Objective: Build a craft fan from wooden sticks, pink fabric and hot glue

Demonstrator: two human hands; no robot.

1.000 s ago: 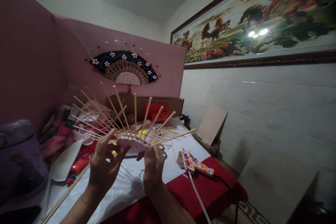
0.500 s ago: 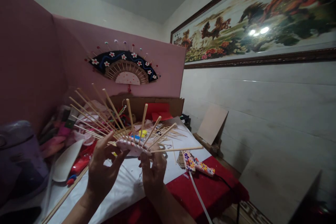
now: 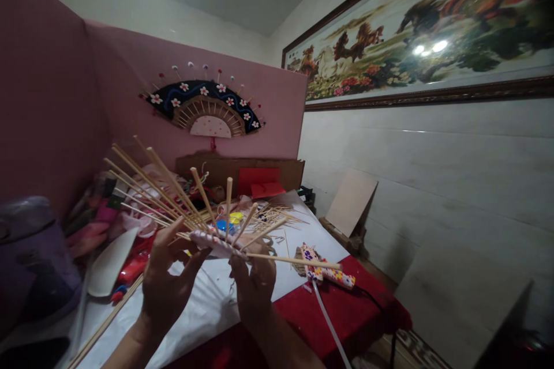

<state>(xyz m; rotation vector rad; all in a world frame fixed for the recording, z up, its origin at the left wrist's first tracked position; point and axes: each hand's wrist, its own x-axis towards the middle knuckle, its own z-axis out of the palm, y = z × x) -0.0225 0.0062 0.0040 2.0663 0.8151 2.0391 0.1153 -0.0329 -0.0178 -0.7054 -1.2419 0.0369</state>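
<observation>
Between my hands, above the table, is a fan frame (image 3: 219, 244): a pale, spotted base with wooden sticks (image 3: 201, 193) spreading out from it. My left hand (image 3: 167, 277) pinches the base's left end between thumb and fingers. My right hand (image 3: 254, 279) grips the right end, thumb in front and fingers behind. One stick sticks out to the right, past my right hand. To the right of that hand, a flower-patterned glue gun (image 3: 322, 268) lies on the table with a glue stick (image 3: 329, 323) trailing toward me.
Loose sticks (image 3: 281, 216) lie on the white sheet (image 3: 294, 242) behind my hands. At the left are a purple container (image 3: 37, 259), a white scoop-like piece (image 3: 111, 262) and heaped craft materials. A finished fan (image 3: 208, 104) hangs on the pink panel (image 3: 268, 98).
The fan frame has tilted a little in my hands, its sticks shifting left and the rightmost stick dipping lower. Both hands keep their hold on it.
</observation>
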